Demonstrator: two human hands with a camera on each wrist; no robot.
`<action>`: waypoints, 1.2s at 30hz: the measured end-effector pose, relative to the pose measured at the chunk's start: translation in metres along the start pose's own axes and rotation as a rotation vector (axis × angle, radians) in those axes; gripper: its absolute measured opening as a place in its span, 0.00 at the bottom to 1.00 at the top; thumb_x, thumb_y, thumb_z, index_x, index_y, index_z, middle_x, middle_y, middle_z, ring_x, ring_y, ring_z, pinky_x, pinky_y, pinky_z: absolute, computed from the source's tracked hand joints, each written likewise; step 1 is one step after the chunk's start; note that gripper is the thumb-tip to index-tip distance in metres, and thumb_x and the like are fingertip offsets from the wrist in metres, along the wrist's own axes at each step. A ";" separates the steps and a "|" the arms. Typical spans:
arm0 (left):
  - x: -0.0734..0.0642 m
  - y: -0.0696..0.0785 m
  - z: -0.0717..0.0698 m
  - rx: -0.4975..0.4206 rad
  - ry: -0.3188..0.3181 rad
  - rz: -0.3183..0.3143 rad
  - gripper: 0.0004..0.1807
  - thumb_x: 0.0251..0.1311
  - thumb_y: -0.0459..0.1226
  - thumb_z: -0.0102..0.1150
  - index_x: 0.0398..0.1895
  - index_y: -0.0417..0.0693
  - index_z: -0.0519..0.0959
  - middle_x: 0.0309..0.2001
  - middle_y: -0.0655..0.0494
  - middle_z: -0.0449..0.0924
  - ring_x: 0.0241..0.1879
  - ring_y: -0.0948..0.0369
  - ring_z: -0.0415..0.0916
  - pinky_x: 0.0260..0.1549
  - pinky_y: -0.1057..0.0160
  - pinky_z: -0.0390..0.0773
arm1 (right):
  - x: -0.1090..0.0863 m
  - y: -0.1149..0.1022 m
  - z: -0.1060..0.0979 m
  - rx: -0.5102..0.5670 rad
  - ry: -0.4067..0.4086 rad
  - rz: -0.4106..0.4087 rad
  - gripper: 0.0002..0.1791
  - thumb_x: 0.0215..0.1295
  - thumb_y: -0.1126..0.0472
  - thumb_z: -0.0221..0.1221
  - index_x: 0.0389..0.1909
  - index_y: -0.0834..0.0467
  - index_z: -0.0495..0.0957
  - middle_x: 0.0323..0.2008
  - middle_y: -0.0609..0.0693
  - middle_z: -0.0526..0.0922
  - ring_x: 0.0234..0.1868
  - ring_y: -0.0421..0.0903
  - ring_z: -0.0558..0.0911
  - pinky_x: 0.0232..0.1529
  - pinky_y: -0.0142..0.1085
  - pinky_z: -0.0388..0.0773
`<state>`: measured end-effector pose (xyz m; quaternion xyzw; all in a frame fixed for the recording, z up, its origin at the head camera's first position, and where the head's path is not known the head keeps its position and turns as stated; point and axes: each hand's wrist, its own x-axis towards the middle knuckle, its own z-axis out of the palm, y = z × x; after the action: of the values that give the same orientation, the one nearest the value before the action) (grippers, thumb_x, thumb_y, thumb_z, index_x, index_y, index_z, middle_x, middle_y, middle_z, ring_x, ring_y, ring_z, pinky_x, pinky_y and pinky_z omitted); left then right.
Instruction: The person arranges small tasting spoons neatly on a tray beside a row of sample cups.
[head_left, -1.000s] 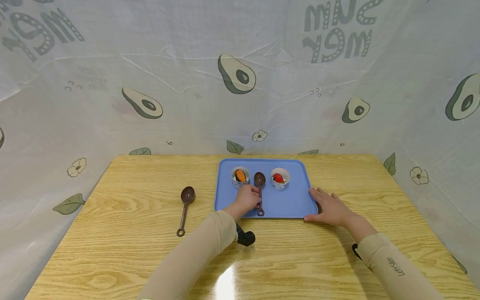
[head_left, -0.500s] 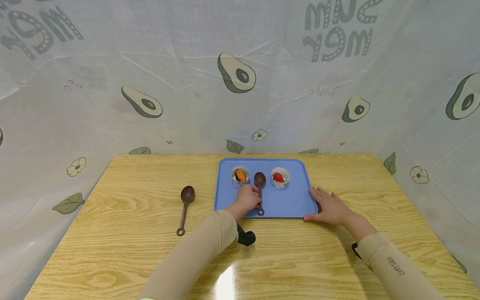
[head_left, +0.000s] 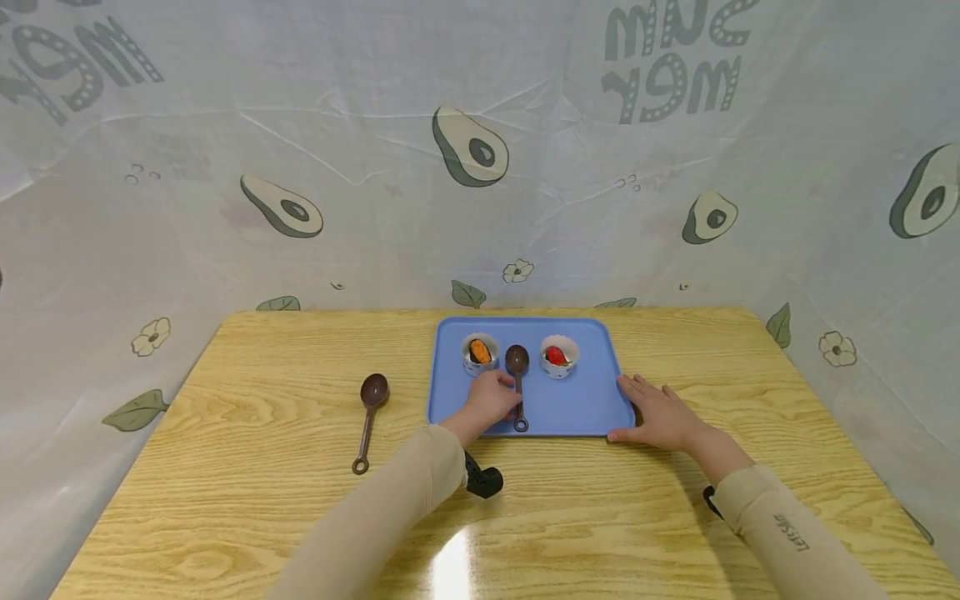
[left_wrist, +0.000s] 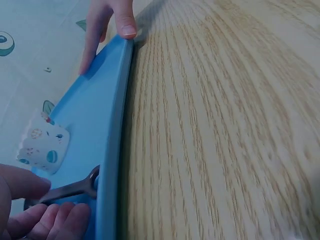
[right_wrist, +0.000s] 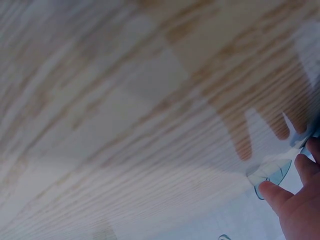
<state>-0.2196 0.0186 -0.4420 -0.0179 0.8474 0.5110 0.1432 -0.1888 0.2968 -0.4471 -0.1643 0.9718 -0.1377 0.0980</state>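
My left hand is over the blue tray, its thumb and curled fingers on either side of a brown long-handled spoon. In the left wrist view the spoon's handle runs between thumb and fingertips, with its ringed end by the tray's rim. My right hand touches the tray's near right corner, fingers spread along the side. A patterned white cup left of the spoon holds an orange-topped sushi-like piece. In the cup on the right lies a red piece, perhaps a strawberry.
Left of the tray, a second brown spoon lies on the wooden table. Behind the table hangs a pale curtain with avocado prints. A black wrist mount sticks out under the left sleeve.
The view has shifted very slightly. Both hands, the tray, the cups and the spoons keep their places.
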 end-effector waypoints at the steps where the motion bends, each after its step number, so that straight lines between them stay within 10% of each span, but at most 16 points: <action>1: -0.002 0.000 -0.003 -0.001 -0.001 -0.003 0.14 0.56 0.31 0.59 0.46 0.36 0.77 0.39 0.42 0.81 0.20 0.57 0.79 0.23 0.64 0.80 | 0.000 0.000 0.000 -0.001 -0.002 0.001 0.57 0.50 0.32 0.61 0.69 0.67 0.53 0.69 0.68 0.56 0.70 0.66 0.53 0.63 0.69 0.48; 15: -0.031 0.007 -0.088 0.198 0.094 0.031 0.15 0.63 0.43 0.52 0.48 0.45 0.77 0.44 0.48 0.80 0.40 0.56 0.76 0.37 0.61 0.75 | 0.002 -0.003 -0.003 0.011 -0.001 -0.009 0.58 0.49 0.32 0.61 0.69 0.68 0.52 0.69 0.68 0.55 0.70 0.67 0.52 0.62 0.70 0.47; 36: -0.070 -0.050 -0.182 0.152 0.149 -0.093 0.19 0.65 0.42 0.47 0.50 0.35 0.72 0.43 0.39 0.76 0.41 0.49 0.77 0.34 0.60 0.79 | -0.002 -0.005 -0.002 0.005 -0.002 -0.002 0.58 0.50 0.32 0.60 0.69 0.68 0.53 0.69 0.67 0.57 0.69 0.68 0.54 0.62 0.70 0.48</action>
<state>-0.1841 -0.1726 -0.3874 -0.0843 0.8901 0.4356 0.1042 -0.1861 0.2935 -0.4432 -0.1653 0.9712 -0.1400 0.0990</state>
